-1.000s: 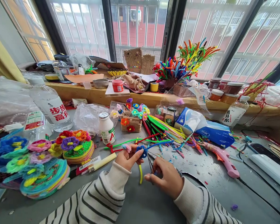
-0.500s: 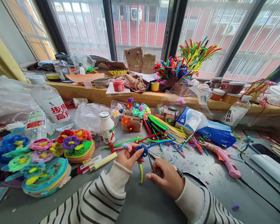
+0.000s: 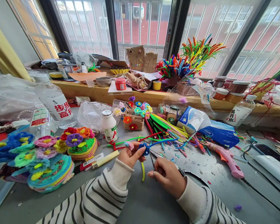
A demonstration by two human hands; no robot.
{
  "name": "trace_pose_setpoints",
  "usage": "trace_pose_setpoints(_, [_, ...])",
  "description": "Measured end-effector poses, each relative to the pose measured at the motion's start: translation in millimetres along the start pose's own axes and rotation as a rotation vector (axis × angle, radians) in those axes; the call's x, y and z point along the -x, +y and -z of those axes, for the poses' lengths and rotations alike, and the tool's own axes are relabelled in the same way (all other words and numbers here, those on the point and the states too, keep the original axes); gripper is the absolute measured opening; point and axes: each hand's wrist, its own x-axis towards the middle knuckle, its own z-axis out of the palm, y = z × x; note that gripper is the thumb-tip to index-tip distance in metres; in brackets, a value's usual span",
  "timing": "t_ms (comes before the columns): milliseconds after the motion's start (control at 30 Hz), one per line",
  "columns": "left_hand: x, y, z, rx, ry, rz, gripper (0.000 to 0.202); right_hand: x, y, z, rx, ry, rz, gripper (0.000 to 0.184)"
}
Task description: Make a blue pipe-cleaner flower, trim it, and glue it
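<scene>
A dark blue pipe-cleaner flower (image 3: 144, 150) is pinched in my left hand (image 3: 131, 156), with a blue pipe-cleaner stem (image 3: 164, 141) running out to the right. My right hand (image 3: 170, 176) grips small metal scissors (image 3: 152, 161), whose tips reach the flower's right edge; whether they touch it I cannot tell. Below my left fingers lies a short yellow pipe cleaner (image 3: 143, 172). A pale pink-and-blue piece (image 3: 129, 145) shows just behind my left hand. Red pipe cleaner (image 3: 140, 138) and green lengths lie beyond my hands.
Finished flower pieces on round coiled bases (image 3: 52, 174) crowd the left. A white bottle (image 3: 109, 126), a basket of small flowers (image 3: 133, 123) and a pipe-cleaner pile (image 3: 166, 126) stand ahead. A pink glue gun (image 3: 227, 160) with a cord lies right, among scraps.
The whole view has shifted slightly, so things appear a little further right. Both hands keep nearly the same pose, holding the flower and the scissors.
</scene>
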Motion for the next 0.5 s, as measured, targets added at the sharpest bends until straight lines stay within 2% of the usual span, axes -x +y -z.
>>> trace_pose_setpoints(233, [1.8, 1.7, -1.3, 0.031, -0.021, -0.005, 0.025, 0.5, -1.1, -0.7, -0.089, -0.047, 0.017, 0.028])
trace_pose_setpoints(500, [1.2, 1.0, -0.9, 0.034, 0.026, -0.009, 0.025, -2.4, -0.5, 2.4, 0.006, 0.001, -0.035, 0.025])
